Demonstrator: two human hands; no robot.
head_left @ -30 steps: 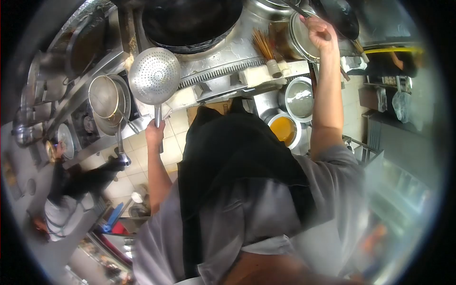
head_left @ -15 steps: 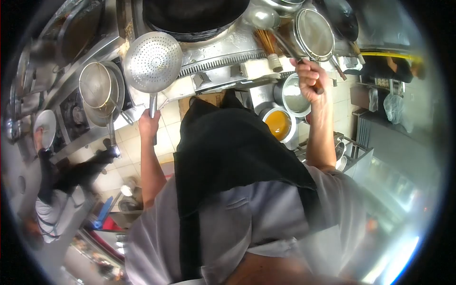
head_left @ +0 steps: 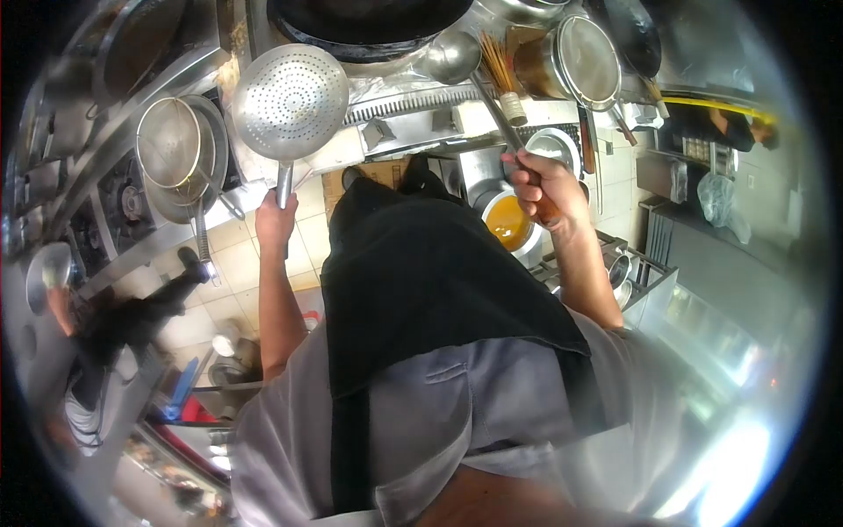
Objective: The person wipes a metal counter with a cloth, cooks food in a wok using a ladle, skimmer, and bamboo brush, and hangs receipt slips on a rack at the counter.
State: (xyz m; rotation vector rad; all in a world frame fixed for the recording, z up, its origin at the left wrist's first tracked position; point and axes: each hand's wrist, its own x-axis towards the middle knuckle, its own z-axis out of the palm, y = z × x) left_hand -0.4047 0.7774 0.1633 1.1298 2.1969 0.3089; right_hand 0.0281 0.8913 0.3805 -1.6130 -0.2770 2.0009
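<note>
My left hand [head_left: 276, 221] is closed around the handle of a large perforated skimmer [head_left: 291, 102], its round disc held up just left of a black wok [head_left: 369, 25]. In my right hand [head_left: 551, 186] is the handle of a steel ladle [head_left: 450, 58]. The ladle's bowl hangs by the lower right rim of the wok; whether they touch I cannot tell. Close to the bowl stands a bamboo wok brush [head_left: 502, 77]. Below my right hand sits a pot of yellow-orange liquid [head_left: 507, 221], partly covered by the fingers. A second metal pot [head_left: 555, 147] lies just beyond that hand.
A fine strainer [head_left: 589, 61] rests over a metal container at the upper right. Other strainers [head_left: 169, 149] sit over the stove at left. A co-worker [head_left: 110, 321] holds a white plate [head_left: 46, 277] at far left. Another person [head_left: 716, 130] is at far right.
My right hand has drawn down and left, bringing the ladle's bowl left from near the brush toward the wok. The skimmer has shifted slightly. The co-worker's plate has moved down and left.
</note>
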